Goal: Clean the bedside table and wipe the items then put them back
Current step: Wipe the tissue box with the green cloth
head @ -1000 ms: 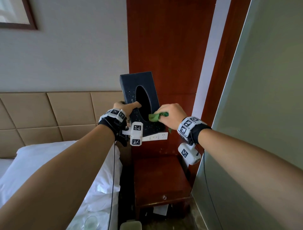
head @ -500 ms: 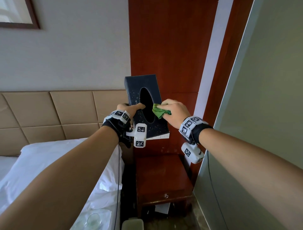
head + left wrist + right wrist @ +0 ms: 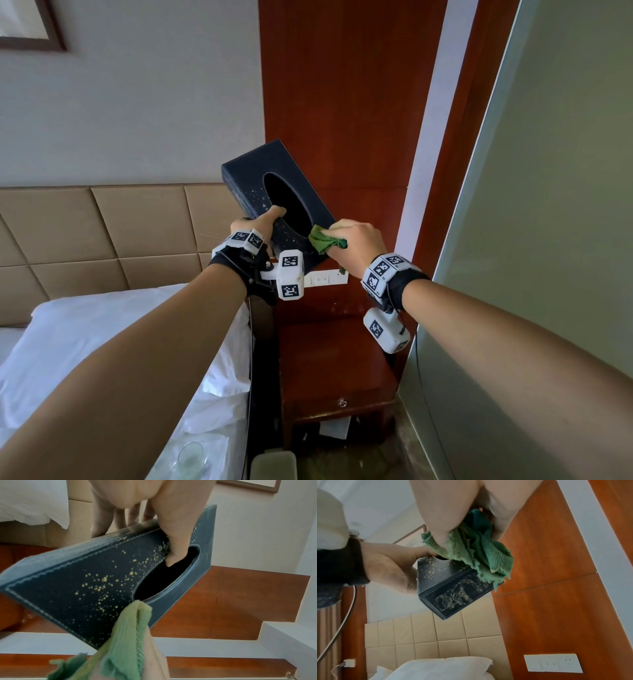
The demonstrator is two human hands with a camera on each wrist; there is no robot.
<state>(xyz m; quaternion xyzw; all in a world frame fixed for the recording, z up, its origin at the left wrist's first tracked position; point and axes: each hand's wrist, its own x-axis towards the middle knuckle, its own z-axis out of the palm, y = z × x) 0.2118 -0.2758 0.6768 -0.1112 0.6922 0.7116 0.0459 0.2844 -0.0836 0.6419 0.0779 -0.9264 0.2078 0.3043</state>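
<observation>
Left hand (image 3: 255,226): thumb hooked over the rim of the oval opening, the other fingers curled behind the long side wall, so the tissue box cover (image 3: 274,192) is pinched through its slot. The cover is held in the air, tilted, above the bedside table (image 3: 329,370) and in front of the red wood wall panel (image 3: 342,102).

Right hand (image 3: 356,240): fingers bunched tight round a green cloth (image 3: 325,240), which is pressed against the near end of the cover's top face, beside the opening.

Handling, judged: the cover looks rigid and light, a stitched leather-like shell, apparently empty since the slot shows only black. The surface is probably smooth, so the slot rim is the surest hold; a grip on the flat walls alone could slip under wiping pressure. Pale yellow specks (image 3: 102,580) scatter over the top face and streak one end panel; they look loose, and may fall on the table below when wiped. The cloth is soft, frayed at its edges.

Surroundings: white switch plate (image 3: 325,279) on the wall panel just under the cover. Bed with white pillow (image 3: 102,325) to the left of the table, padded headboard (image 3: 102,233) behind it. A drinking glass (image 3: 190,457) lies on the bedding near the lower edge. Grey wall close on the right, limiting elbow room. Nothing stands between hands and table top.
</observation>
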